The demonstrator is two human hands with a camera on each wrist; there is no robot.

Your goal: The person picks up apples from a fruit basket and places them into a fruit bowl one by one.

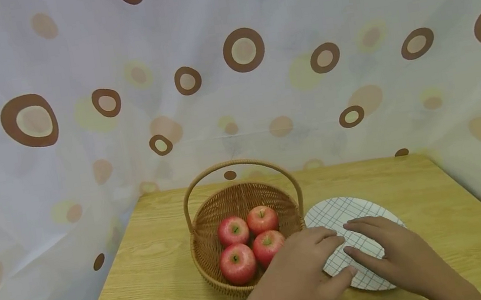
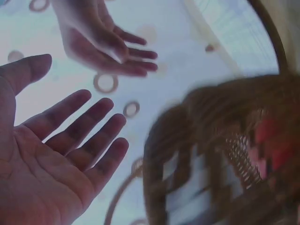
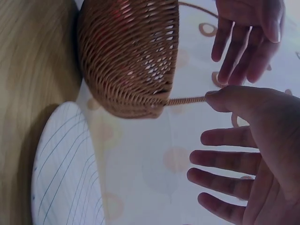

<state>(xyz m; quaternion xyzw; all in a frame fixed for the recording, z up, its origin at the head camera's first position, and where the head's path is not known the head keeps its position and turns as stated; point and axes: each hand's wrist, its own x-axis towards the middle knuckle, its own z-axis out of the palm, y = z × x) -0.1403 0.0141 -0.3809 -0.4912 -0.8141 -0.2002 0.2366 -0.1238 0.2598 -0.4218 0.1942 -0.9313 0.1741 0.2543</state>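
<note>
A: Here's the left hand (image 1: 294, 277), low at the front right of the basket (image 1: 238, 194); fingers long and parted, thumb standing well off; it's released, and the left wrist view shows the palm bare!

B: And over to the right hand (image 1: 397, 246), farther right of the basket, above the plate (image 1: 343, 212); fingers spread and nearly straight, thumb apart, released as well; the palm is bare in the right wrist view, and the two hands face each other, near but with a gap between them!

A: The plate sits just beside the basket, on its right; it's round and white with a thin grid of lines; the right wrist view picks up tiny dark marks along its edge, too small to make out!

B: Inside the basket, four red apples (image 1: 238, 264) sit clustered, two behind two; the handle (image 1: 236, 162) arches upright over the basket; the left wrist view catches the weave only as a blur!

A: Under the basket runs the wooden table (image 1: 155, 266), pale and grained; behind it hangs a whitish cloth (image 1: 215, 107) dotted with brown rings and pale spots!
</note>
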